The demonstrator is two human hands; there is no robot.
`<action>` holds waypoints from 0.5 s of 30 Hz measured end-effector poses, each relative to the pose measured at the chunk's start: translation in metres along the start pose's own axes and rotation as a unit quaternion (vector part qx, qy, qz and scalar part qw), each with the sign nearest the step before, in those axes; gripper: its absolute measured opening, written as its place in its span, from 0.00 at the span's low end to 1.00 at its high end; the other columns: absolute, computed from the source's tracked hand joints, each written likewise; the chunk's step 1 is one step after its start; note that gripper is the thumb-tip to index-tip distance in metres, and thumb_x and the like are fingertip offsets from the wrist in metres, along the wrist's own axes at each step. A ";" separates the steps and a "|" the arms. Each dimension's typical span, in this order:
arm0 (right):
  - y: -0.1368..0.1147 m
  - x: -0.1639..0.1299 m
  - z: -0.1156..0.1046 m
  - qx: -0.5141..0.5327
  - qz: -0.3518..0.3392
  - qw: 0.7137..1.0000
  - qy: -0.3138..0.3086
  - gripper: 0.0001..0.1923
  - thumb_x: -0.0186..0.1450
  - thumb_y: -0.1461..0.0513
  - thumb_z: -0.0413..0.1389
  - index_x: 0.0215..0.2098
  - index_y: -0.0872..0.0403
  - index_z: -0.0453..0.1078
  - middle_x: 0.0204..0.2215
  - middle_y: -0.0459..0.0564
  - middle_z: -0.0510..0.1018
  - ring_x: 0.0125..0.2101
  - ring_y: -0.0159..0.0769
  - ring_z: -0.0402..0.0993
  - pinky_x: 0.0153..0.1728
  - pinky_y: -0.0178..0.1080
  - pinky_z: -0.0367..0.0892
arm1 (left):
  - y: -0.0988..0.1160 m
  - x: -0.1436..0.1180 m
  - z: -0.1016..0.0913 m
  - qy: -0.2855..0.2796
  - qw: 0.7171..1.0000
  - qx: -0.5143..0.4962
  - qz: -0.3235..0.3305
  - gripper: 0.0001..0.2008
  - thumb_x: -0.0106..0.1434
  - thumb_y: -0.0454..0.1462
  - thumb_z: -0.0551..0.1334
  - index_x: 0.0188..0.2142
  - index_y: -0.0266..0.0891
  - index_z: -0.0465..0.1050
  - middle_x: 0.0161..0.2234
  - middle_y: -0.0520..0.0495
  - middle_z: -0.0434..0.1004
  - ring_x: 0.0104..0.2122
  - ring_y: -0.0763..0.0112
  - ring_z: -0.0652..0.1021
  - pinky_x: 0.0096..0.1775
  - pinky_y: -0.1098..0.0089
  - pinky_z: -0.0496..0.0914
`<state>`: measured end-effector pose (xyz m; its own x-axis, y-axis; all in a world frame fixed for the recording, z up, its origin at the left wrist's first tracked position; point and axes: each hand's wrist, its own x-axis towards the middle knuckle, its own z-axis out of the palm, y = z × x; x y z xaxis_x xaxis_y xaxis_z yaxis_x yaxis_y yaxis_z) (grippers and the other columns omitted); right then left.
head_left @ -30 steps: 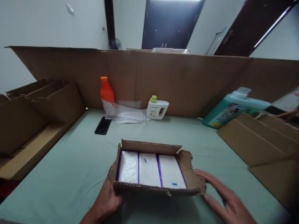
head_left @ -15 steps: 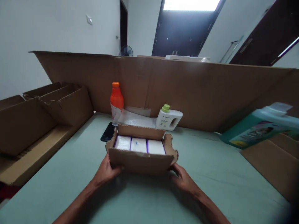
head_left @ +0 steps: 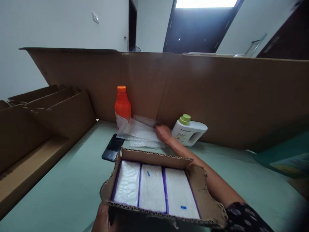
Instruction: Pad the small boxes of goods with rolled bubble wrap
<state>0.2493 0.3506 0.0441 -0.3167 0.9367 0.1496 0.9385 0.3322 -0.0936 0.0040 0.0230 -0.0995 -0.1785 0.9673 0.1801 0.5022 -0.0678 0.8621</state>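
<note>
A low cardboard box (head_left: 198, 180) sits close in front of me on the green table, holding three white packs with purple edges (head_left: 154, 188) side by side. My left hand (head_left: 102, 219) grips the box's near left corner from below, mostly hidden. My right hand (head_left: 163, 132) is stretched past the box and rests on a pile of clear plastic bags (head_left: 138, 132) by the back cardboard wall. The fingers lie on the bags; I cannot tell whether they pinch one.
An orange bottle (head_left: 122, 106) stands left of the bags and a white jug with a green cap (head_left: 189, 131) right of them. A black phone (head_left: 113, 151) lies on the table. Cardboard walls (head_left: 229, 96) and folded boxes (head_left: 36, 119) ring the table; a teal bottle (head_left: 287, 159) lies far right.
My right hand has left the box's right side and reached forward onto the plastic bags. The box is nearer to me, with my left hand still on it.
</note>
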 end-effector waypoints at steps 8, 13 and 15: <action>-0.001 -0.016 -0.025 -0.023 -0.005 0.999 0.029 0.16 0.71 0.55 0.57 0.52 0.55 0.71 0.50 0.53 0.76 0.47 0.41 0.75 0.49 0.50 0.72 | 0.006 0.005 0.003 0.008 0.999 -0.027 -0.013 0.30 0.61 0.52 0.60 0.58 0.36 0.73 0.48 0.33 0.79 0.50 0.40 0.77 0.52 0.44 0.72; -0.003 -0.045 -0.069 0.057 0.014 0.993 0.099 0.15 0.74 0.61 0.45 0.48 0.55 0.72 0.39 0.53 0.81 0.40 0.40 0.78 0.42 0.40 0.69 | 0.028 0.022 -0.007 0.006 0.997 -0.061 0.056 0.30 0.60 0.50 0.61 0.55 0.34 0.73 0.39 0.37 0.80 0.42 0.45 0.80 0.47 0.50 0.75; 0.010 -0.074 -0.092 0.091 0.018 0.989 0.116 0.16 0.72 0.60 0.43 0.45 0.54 0.72 0.38 0.53 0.81 0.39 0.41 0.77 0.41 0.39 0.68 | 0.034 0.024 -0.011 0.007 0.996 -0.068 0.059 0.29 0.60 0.50 0.60 0.55 0.33 0.72 0.39 0.37 0.79 0.43 0.47 0.80 0.47 0.51 0.75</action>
<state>0.2948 0.2741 0.1231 -0.2234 0.9051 0.3618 0.9021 0.3326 -0.2749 0.0074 0.0416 -0.0610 -0.1367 0.9472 0.2901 0.4011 -0.2149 0.8905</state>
